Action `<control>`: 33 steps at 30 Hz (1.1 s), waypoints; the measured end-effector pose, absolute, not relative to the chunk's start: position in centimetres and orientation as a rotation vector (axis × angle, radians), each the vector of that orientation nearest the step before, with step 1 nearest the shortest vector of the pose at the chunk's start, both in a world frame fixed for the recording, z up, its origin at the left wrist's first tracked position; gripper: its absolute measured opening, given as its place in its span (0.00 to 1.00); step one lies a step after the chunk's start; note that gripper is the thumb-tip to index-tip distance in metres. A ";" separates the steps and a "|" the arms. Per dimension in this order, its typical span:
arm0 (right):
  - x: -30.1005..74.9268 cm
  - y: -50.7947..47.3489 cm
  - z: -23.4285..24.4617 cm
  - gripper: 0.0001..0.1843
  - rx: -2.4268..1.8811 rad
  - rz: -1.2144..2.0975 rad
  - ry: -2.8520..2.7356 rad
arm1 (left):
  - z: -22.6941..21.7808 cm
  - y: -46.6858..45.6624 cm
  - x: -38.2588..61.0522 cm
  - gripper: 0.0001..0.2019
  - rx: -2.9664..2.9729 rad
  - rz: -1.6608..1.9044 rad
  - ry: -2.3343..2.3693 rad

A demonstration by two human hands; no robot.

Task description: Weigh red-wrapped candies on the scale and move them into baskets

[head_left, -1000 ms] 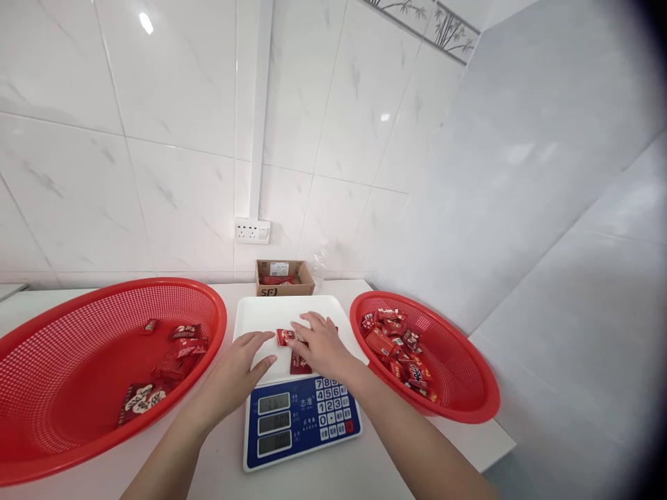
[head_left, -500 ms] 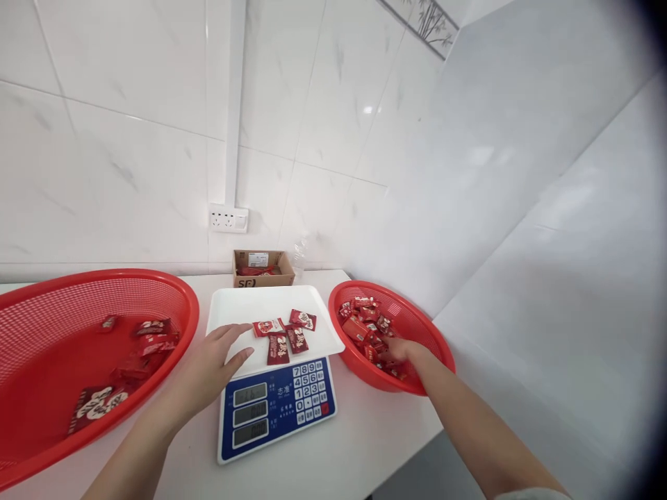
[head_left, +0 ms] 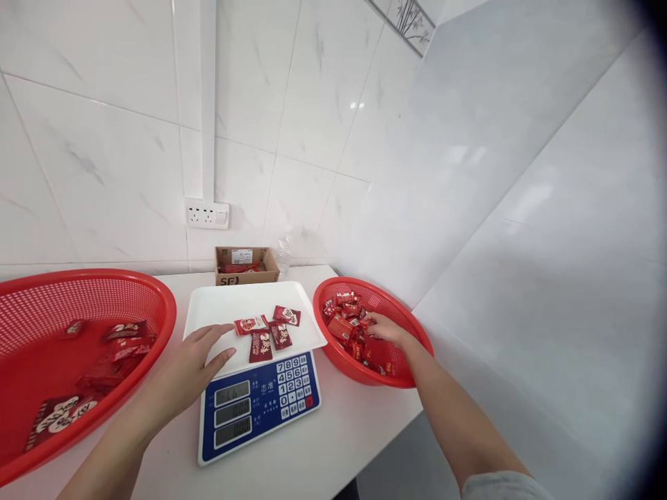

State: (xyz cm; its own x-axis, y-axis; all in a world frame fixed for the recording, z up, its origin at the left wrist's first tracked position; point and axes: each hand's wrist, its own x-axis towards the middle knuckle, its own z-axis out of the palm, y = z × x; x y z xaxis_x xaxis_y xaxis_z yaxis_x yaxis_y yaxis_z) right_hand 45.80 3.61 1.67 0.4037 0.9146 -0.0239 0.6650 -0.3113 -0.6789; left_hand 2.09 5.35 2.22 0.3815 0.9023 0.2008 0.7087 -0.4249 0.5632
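Observation:
My left hand [head_left: 192, 364] is held over the left side of the scale's white tray [head_left: 219, 305], thumb and fingers apart, holding nothing. Its index fingertip is at the left end of a red candy packet [head_left: 251, 325]. Several dark red packets [head_left: 260, 346] lie beside that one on the tray. The tray sits on a blue digital scale [head_left: 260, 410] with number keys and three displays. In the right red basket [head_left: 333, 357], my right hand [head_left: 386, 329] reaches among small red packets [head_left: 341, 328]. Its fingers are bent together, and whatever is between them is hidden.
A larger red basket [head_left: 164, 305] with several red packets inside stands at the left. Behind the scale are an open cardboard box [head_left: 255, 278] with red items and a clear plastic bottle [head_left: 284, 253]. The tiled wall [head_left: 292, 139] rises behind the white table [head_left: 344, 434].
The view has shifted, moving everything leftward. In the right basket, my right hand has moved toward the back and its fingers have drawn together. My left hand stays open over the tray.

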 end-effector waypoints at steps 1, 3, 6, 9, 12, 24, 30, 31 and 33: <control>45.7 3.6 2.0 0.09 -2.066 0.633 -1.336 | 2.2 5.4 2.1 0.24 2.256 0.685 1.396; 45.4 3.7 2.7 0.13 -2.040 0.770 -1.316 | 2.2 5.3 2.2 0.23 2.249 0.682 1.389; 44.4 3.7 3.7 0.21 -2.008 0.862 -1.282 | 2.1 5.4 2.2 0.23 2.259 0.695 1.377; 42.7 3.6 4.6 0.21 -1.972 0.887 -1.290 | 2.1 5.4 2.1 0.22 2.269 0.716 1.369; 40.2 3.9 5.6 0.20 -1.898 0.837 -1.339 | 2.2 5.3 2.1 0.22 2.260 0.729 1.363; 24.4 1.6 8.7 0.33 -1.388 0.877 -1.920 | 5.0 2.4 4.2 0.18 1.917 0.889 0.981; 21.8 0.6 7.6 0.38 -1.149 0.972 -2.129 | 4.8 2.3 4.5 0.13 1.733 1.000 0.933; 21.9 0.5 7.7 0.37 -1.129 0.982 -2.136 | 4.7 2.4 4.5 0.14 1.719 1.006 0.944; 22.8 0.5 8.0 0.34 -1.141 0.972 -2.126 | 4.6 2.5 4.4 0.14 1.712 1.001 0.942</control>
